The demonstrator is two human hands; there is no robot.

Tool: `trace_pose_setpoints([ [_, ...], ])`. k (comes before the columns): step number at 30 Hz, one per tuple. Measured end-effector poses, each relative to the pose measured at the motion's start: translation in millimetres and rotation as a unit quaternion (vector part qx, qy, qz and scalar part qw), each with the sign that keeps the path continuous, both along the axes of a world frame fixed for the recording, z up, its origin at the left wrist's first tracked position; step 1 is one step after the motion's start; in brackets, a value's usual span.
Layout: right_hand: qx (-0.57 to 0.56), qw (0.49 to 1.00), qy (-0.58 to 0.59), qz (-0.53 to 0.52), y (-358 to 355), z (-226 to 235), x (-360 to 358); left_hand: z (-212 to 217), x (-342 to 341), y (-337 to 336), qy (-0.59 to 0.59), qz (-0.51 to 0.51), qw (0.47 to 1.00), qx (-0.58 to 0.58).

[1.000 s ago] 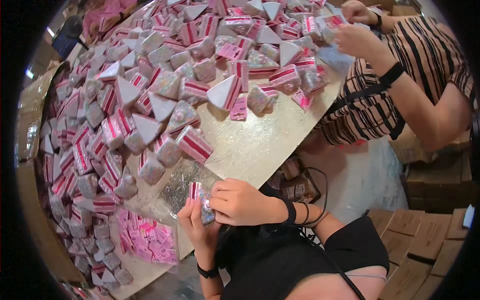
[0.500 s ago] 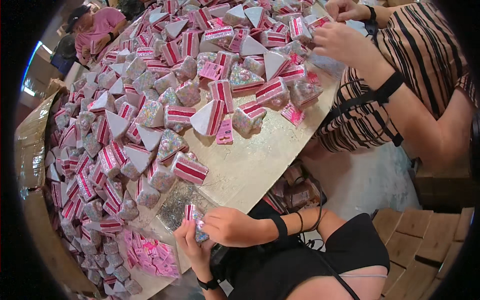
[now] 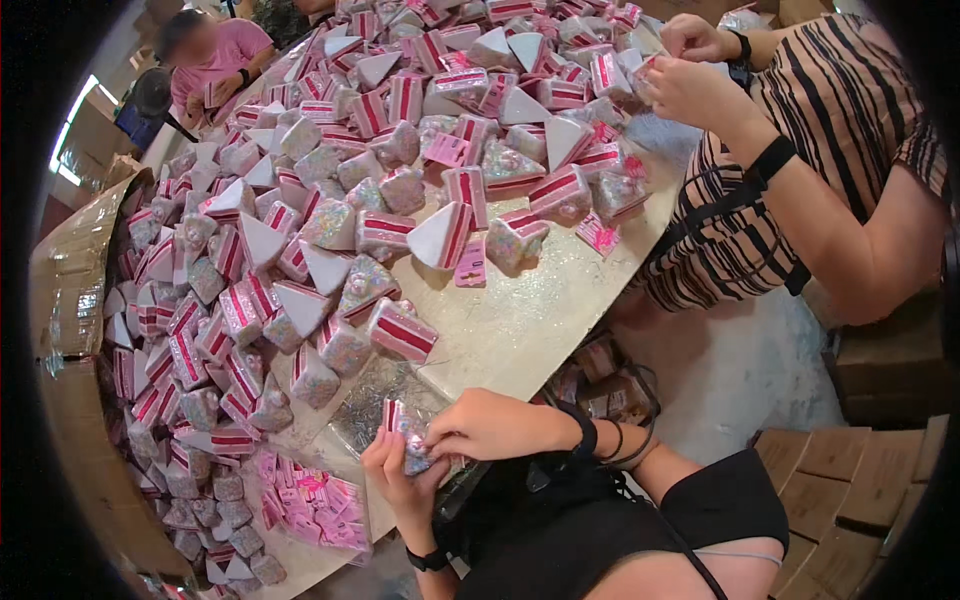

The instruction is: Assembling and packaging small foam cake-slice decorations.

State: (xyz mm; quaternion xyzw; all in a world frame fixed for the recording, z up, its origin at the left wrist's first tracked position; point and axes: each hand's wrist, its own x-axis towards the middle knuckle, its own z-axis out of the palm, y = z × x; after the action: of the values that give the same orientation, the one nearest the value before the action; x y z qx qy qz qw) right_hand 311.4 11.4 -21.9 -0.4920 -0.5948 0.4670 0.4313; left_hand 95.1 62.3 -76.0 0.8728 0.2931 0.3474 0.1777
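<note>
While the left hand (image 3: pixel 392 478) and right hand (image 3: pixel 492 424) pinch one small wedge pkg (image 3: pixel 408 440) between them at the near table edge (image 3: pixel 520 330), fingers closed on its clear wrap, most work looks done: wrapped pink-striped wedges (image 3: pixel 400 332) cover the tabletop. Flat pink label cards (image 3: pixel 312 505) lie stacked lower left, prob. still to use. Brown cartons (image 3: pixel 845 480) sit at right.

A bare strip of table (image 3: pixel 530 320) runs from the near edge towards the far right, open for a hand to pass. To its left, a dense heap of wedge-shaped packets (image 3: pixel 300 250) blocks the surface. A pile of pink cards (image 3: pixel 310 500) crowds the near left corner. A co-worker's forearm (image 3: pixel 800 190) closes off the far right.
</note>
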Motion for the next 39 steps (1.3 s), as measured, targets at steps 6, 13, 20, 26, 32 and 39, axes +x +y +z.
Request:
trace_pose_setpoints([
  [6, -0.067, 0.993, -0.083, -0.046, 6.5, 4.7, -5.2, 2.5, 4.0, 5.6, -0.026, -0.040, 0.999, -0.019],
  [13, 0.062, 0.787, -0.354, -0.502, -41.8, 26.9, 119.6, 11.7, 1.1, 6.5, -0.042, -0.019, 0.996, -0.075],
  [20, 0.032, 0.752, -0.483, -0.447, -60.2, -42.1, 284.3, 8.4, 2.4, 10.4, -0.021, -0.051, 0.996, -0.073],
  [26, 0.034, 0.714, -0.459, -0.528, -69.3, -30.1, 220.4, 7.5, 4.6, 9.7, -0.013, -0.035, 0.997, -0.070],
  [32, 0.075, 0.641, -0.419, -0.638, -84.2, -46.4, 161.3, 12.7, 7.8, 9.1, 0.013, -0.042, 0.997, -0.068],
  [39, 0.172, 0.690, -0.200, -0.674, -81.3, -24.1, 138.8, 11.7, 10.9, 12.6, 0.033, -0.032, 0.997, -0.059],
])
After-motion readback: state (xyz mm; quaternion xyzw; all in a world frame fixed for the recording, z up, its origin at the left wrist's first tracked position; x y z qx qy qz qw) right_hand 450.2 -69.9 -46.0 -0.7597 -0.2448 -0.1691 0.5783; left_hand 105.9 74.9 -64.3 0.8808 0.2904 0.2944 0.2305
